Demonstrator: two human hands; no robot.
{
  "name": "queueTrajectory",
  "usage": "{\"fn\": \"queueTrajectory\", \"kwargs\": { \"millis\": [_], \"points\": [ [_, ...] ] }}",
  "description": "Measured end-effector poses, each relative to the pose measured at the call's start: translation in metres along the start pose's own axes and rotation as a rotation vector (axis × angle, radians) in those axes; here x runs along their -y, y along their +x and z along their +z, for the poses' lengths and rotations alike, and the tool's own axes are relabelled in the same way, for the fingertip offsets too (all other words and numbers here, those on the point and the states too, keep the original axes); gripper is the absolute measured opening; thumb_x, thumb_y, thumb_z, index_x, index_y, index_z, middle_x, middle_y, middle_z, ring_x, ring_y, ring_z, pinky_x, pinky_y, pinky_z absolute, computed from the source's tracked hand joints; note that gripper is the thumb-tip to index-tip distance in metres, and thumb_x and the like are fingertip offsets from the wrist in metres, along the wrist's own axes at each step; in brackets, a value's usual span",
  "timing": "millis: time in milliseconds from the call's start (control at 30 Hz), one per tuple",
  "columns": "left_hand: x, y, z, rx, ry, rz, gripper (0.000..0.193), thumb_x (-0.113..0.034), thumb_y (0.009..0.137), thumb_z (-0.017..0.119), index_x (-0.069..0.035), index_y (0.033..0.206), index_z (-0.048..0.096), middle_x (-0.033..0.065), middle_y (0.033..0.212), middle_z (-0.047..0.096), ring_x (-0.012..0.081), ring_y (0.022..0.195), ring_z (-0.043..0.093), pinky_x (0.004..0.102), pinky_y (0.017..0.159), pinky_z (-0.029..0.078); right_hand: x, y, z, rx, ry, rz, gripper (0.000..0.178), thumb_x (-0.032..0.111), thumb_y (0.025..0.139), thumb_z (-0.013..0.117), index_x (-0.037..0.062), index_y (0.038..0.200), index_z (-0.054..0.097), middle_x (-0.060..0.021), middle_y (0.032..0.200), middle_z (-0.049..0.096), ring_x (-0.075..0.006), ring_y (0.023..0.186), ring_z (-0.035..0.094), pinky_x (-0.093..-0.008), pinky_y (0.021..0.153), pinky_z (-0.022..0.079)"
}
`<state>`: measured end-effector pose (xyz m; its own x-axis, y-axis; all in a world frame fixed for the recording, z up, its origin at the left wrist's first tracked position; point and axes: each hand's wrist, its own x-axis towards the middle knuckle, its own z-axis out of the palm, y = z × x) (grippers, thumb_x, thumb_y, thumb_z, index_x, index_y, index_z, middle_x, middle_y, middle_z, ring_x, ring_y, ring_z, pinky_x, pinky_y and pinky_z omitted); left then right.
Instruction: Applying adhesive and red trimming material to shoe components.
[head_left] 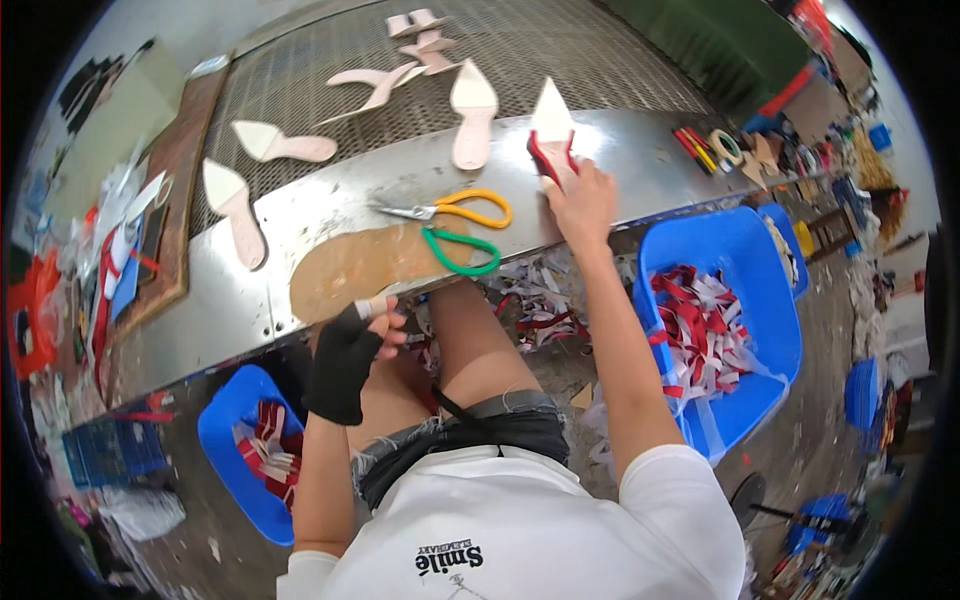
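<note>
My right hand [583, 208] is closed on the narrow heel end of a pale shoe insole [551, 108] lying on the metal-topped bench [640, 160]. Red strap material [553, 150] with a notched edge wraps its middle. My left hand [352, 358], in a black fingerless glove, hovers at the bench's near edge with its fingers curled in; a pale wrap covers one finger. What it holds, if anything, is hidden. Between the hands lie scissors [455, 225] with one yellow and one green handle, partly over a brown sole-shaped board [350, 265].
Several pale insoles [474, 115] lie on the bench and the mesh surface [290, 95] behind. A blue bin [765, 330] of red and white scraps stands right, another blue bin [225, 440] at lower left. Tape [725, 148] and markers [694, 150] lie at the bench's right end.
</note>
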<state>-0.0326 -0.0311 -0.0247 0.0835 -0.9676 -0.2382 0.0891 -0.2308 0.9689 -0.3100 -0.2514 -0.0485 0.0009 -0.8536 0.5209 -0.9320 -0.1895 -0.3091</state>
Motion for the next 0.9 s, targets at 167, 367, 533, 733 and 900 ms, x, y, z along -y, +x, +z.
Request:
{"fn": "queueTrajectory", "kwargs": {
  "millis": [167, 367, 533, 733, 900],
  "points": [
    [0.029, -0.007, 0.007, 0.073, 0.091, -0.137, 0.029, -0.015, 0.092, 0.055, -0.002, 0.117, 0.058, 0.0080, 0.095, 0.064, 0.0143, 0.080, 0.062, 0.0251, 0.068, 0.050, -0.010, -0.025, -0.003, -0.196, 0.270, -0.138, 0.036, 0.018, 0.068, 0.070, 0.0004, 0.097, 0.056, -0.0164, 0.107, 0.055, -0.0344, 0.104, 0.049, -0.0454, 0.084, 0.042],
    [0.079, -0.026, -0.032, 0.012, 0.131, -0.306, 0.028, -0.015, 0.092, 0.054, -0.001, 0.115, 0.058, 0.0070, 0.092, 0.064, 0.0143, 0.075, 0.063, 0.0247, 0.065, 0.049, -0.136, -0.080, -0.078, -0.233, 0.299, 0.280, 0.022, 0.016, 0.076, 0.066, 0.0043, 0.095, 0.066, -0.0150, 0.091, 0.066, -0.0301, 0.084, 0.064, -0.0378, 0.076, 0.049],
    [0.092, -0.029, -0.037, -0.026, 0.093, -0.338, 0.027, -0.015, 0.093, 0.053, -0.001, 0.115, 0.058, 0.0064, 0.090, 0.063, 0.0135, 0.077, 0.062, 0.0231, 0.063, 0.047, -0.196, -0.151, -0.155, 0.287, 0.041, 0.618, 0.024, 0.024, 0.072, 0.072, 0.0036, 0.084, 0.068, -0.0132, 0.069, 0.066, -0.0270, 0.064, 0.065, -0.0366, 0.062, 0.050],
    [0.087, -0.018, -0.009, 0.141, 0.078, -0.267, 0.029, -0.017, 0.093, 0.054, -0.001, 0.117, 0.057, 0.0070, 0.093, 0.063, 0.0143, 0.078, 0.062, 0.0239, 0.065, 0.048, -0.137, -0.228, -0.135, 0.398, -0.319, 0.245, 0.020, 0.023, 0.067, 0.073, 0.0044, 0.072, 0.068, -0.0119, 0.075, 0.062, -0.0288, 0.079, 0.060, -0.0391, 0.069, 0.048],
    [0.075, -0.015, 0.006, 0.115, 0.134, -0.304, 0.029, -0.018, 0.094, 0.053, -0.001, 0.116, 0.057, 0.0072, 0.093, 0.063, 0.0150, 0.078, 0.062, 0.0243, 0.066, 0.048, -0.089, -0.207, -0.127, 0.080, 0.056, 0.189, 0.008, 0.011, 0.067, 0.066, 0.0056, 0.072, 0.063, -0.0119, 0.079, 0.060, -0.0317, 0.082, 0.055, -0.0432, 0.070, 0.045]
  ]
}}
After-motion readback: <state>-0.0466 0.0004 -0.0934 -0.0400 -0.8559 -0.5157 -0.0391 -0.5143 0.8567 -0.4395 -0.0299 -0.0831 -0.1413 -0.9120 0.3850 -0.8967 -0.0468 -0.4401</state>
